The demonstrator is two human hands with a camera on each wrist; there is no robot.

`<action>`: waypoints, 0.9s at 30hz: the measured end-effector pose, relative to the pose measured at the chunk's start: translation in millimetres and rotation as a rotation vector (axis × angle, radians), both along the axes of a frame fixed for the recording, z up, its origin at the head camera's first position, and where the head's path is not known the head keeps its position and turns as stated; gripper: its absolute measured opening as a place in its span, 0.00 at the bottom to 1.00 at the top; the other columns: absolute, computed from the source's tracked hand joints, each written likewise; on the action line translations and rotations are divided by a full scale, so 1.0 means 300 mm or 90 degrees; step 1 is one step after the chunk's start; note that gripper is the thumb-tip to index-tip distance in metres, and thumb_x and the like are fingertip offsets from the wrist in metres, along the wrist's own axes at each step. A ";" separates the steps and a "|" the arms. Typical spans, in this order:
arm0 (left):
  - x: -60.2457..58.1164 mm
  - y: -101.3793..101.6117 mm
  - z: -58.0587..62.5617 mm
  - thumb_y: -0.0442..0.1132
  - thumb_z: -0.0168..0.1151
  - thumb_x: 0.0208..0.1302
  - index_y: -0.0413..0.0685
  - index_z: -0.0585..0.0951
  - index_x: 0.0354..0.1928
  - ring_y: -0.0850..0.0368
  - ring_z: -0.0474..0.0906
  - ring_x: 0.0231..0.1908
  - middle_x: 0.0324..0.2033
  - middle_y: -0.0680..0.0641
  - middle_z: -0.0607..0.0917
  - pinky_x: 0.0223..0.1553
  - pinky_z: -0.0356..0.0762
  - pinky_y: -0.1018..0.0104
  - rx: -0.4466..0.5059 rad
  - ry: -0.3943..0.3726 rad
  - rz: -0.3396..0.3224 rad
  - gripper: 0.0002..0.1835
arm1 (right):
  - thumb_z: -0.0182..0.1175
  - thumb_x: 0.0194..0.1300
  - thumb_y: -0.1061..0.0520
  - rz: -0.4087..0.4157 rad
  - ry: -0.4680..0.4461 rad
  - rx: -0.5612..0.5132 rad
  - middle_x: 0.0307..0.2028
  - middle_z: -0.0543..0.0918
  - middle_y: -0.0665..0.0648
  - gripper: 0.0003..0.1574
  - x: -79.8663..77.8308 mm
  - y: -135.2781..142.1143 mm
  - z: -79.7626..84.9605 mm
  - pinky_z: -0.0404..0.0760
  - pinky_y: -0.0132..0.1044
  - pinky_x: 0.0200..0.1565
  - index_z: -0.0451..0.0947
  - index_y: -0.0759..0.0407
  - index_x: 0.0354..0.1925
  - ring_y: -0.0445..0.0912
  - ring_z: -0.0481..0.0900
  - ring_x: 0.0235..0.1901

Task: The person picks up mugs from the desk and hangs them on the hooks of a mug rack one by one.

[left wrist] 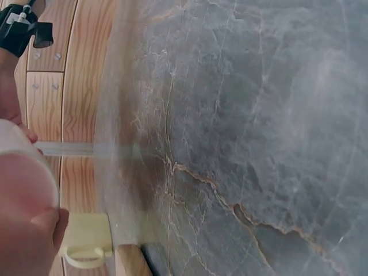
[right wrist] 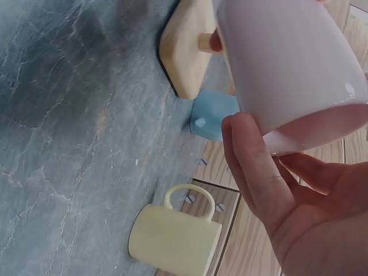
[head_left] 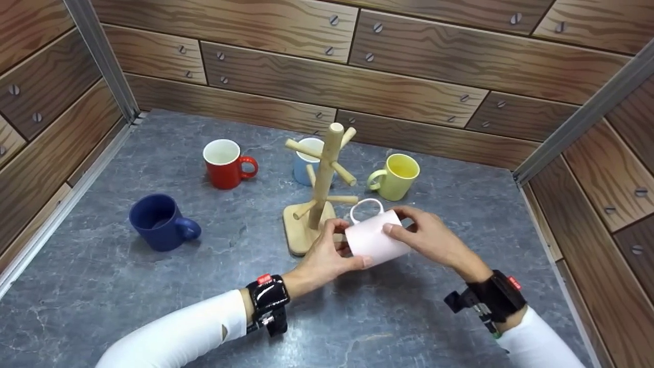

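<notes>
A pale pink mug [head_left: 377,237] is held tilted on its side above the table, in front of a wooden mug tree [head_left: 323,189]. Its handle points up and away from me. My left hand [head_left: 327,258] grips the mug's left end, thumb along the near side. At the other end, my right hand [head_left: 434,235] pinches it between thumb and fingers. In the right wrist view the pink mug [right wrist: 287,57] fills the upper right, with the right hand [right wrist: 259,184] at its rim. The mug tree's pegs carry no mugs.
Behind the tree stands a light blue mug [head_left: 302,174], partly hidden. A yellow mug [head_left: 396,179] is behind the right hand; a red mug [head_left: 225,168] and a dark blue mug [head_left: 161,225] are on the left. Wood-patterned walls [head_left: 281,66] enclose the grey table [head_left: 230,306].
</notes>
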State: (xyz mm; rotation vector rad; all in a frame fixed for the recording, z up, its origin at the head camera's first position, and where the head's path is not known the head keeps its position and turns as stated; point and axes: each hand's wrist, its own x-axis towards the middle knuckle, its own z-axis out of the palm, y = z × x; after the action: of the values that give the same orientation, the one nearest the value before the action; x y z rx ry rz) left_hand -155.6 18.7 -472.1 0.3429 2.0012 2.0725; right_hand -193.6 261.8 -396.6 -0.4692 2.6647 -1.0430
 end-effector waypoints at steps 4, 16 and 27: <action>-0.007 -0.002 -0.002 0.36 0.78 0.57 0.39 0.64 0.69 0.43 0.79 0.61 0.63 0.39 0.70 0.57 0.81 0.59 0.050 -0.029 -0.034 0.42 | 0.65 0.70 0.41 0.024 -0.004 -0.025 0.58 0.81 0.61 0.38 -0.003 0.027 0.015 0.84 0.45 0.46 0.73 0.59 0.69 0.52 0.84 0.47; -0.024 0.009 -0.003 0.35 0.83 0.50 0.38 0.70 0.62 0.43 0.78 0.61 0.60 0.40 0.75 0.63 0.76 0.56 -0.008 0.060 0.086 0.39 | 0.64 0.71 0.53 0.108 -0.011 -0.137 0.70 0.72 0.62 0.41 -0.084 0.022 -0.024 0.78 0.45 0.59 0.64 0.57 0.77 0.59 0.74 0.65; -0.032 0.002 -0.028 0.40 0.84 0.48 0.41 0.71 0.58 0.46 0.78 0.57 0.56 0.43 0.72 0.61 0.77 0.57 -0.148 0.138 0.200 0.38 | 0.58 0.71 0.58 0.121 -0.037 -0.163 0.73 0.70 0.62 0.41 -0.157 -0.048 -0.097 0.67 0.54 0.68 0.61 0.55 0.79 0.56 0.70 0.68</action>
State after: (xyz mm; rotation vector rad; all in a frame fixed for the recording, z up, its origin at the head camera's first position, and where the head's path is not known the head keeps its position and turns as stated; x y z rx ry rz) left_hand -165.1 19.2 -480.5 0.2283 2.5396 2.0122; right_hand -240.8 247.4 -425.7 -0.7135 2.3906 -1.3205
